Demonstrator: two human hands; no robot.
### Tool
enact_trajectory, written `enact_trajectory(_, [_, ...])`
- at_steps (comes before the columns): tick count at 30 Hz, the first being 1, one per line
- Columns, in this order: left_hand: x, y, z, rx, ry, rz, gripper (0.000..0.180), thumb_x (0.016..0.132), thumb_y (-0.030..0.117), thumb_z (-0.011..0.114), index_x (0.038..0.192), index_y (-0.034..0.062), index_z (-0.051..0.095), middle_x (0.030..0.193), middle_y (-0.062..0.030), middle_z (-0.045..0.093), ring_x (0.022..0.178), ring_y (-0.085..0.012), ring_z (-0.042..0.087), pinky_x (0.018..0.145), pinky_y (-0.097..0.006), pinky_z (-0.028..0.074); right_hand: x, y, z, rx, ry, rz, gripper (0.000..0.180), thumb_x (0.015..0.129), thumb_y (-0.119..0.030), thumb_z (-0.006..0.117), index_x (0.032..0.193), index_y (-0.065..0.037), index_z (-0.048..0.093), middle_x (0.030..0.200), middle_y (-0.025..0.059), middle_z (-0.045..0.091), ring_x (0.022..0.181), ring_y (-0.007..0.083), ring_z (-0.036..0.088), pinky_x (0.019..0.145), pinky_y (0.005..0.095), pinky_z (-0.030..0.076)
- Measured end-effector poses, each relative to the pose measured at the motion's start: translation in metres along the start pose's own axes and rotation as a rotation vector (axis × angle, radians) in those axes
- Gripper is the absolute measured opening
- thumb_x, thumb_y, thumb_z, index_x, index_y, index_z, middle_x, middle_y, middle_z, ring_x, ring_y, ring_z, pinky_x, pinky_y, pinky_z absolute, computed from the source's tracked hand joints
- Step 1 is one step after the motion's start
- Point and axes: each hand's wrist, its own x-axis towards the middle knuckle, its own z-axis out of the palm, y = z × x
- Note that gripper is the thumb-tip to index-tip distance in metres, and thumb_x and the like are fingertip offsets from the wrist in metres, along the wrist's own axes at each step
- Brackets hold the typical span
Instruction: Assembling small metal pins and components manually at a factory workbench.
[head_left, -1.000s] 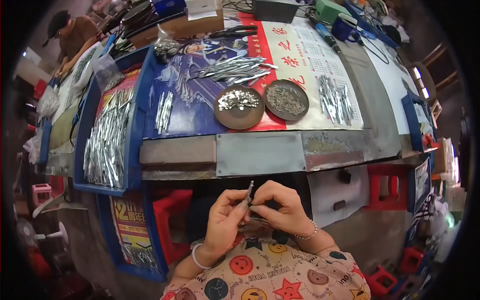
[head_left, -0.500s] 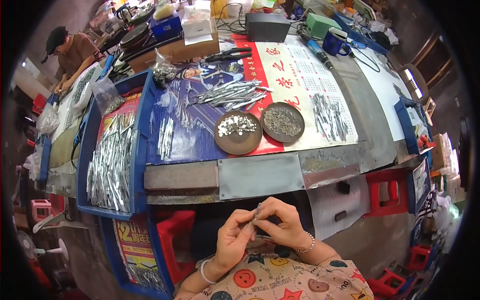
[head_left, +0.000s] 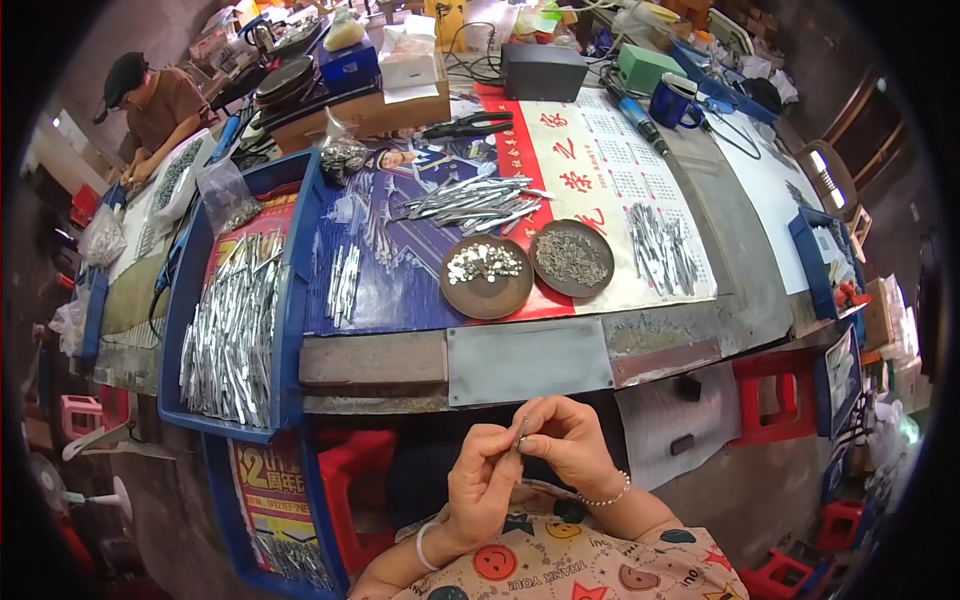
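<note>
In front of my lap, short of the table edge, my left hand (head_left: 482, 480) and my right hand (head_left: 572, 448) meet, both closed in a pinch. Between their fingertips is a small slim metal piece (head_left: 521, 432), mostly covered by the fingers. Past the table edge stand two round brown dishes: the left dish (head_left: 487, 305) holds small silvery discs, and the right dish (head_left: 573, 286) small dark slim parts. Behind them lies a pile of slim silvery metal pieces (head_left: 475, 203). Smaller groups of such pieces lie at the left (head_left: 344, 285) and right (head_left: 662, 250).
A blue tray (head_left: 168, 350) full of metal strips stands left, with another blue tray (head_left: 222, 500) below it. Black-handled pliers (head_left: 470, 125), a blue mug (head_left: 672, 100) and a dark box (head_left: 543, 72) are farther back. Red stools (head_left: 345, 490) flank me. A person (head_left: 165, 105) sits far left.
My hands keep the small metal piece pinched between them, and the fingers have shifted slightly around it. The whole view has moved a little, so the table appears slightly lower and to the right.
</note>
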Motion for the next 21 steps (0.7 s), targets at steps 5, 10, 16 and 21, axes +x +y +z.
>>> enact_trajectory(5, [0.002,0.0,0.0,0.105,0.08,0.138,0.023,0.091,-0.006,0.049,0.113,0.0012,0.051,0.104,-0.0071,0.047,0.074,-0.0066,0.049,0.063,-0.019,0.043,-0.001,0.011,0.02,-0.545,0.186,-0.424,0.009,0.08,0.005,0.066,0.088,0.004,0.061,0.094,0.0124,0.062,0.085,0.0177,0.062,0.074,0.0268,0.051])
enact_trajectory(10, [-0.001,0.0,0.0,0.284,0.143,0.28,0.022,0.09,-0.005,0.052,0.111,0.0008,0.053,0.102,-0.0089,0.048,0.072,-0.0072,0.048,0.06,-0.019,0.042,-0.002,0.009,0.032,-0.708,0.19,-0.567,0.011,0.08,0.002,0.067,0.09,0.004,0.062,0.096,0.0162,0.063,0.085,0.0199,0.063,0.073,0.0272,0.052])
enact_trajectory(16, [-0.002,-0.002,-0.003,0.225,0.131,0.308,0.02,0.089,-0.005,0.053,0.109,0.0005,0.054,0.101,-0.0089,0.049,0.07,-0.0078,0.048,0.059,-0.019,0.041,0.001,0.006,0.031,-0.693,0.105,-0.61,0.013,0.078,0.004,0.067,0.091,0.003,0.064,0.094,0.0157,0.065,0.08,0.0175,0.064,0.067,0.0248,0.052])
enact_trajectory(21, [0.0,0.001,-0.004,0.249,0.136,0.319,0.02,0.089,-0.005,0.053,0.108,0.0002,0.054,0.101,-0.0088,0.05,0.073,-0.0081,0.048,0.06,-0.019,0.042,0.003,0.007,0.031,-0.755,0.113,-0.632,0.013,0.077,0.003,0.069,0.09,0.002,0.063,0.092,0.0149,0.065,0.078,0.0172,0.064,0.065,0.0244,0.052])
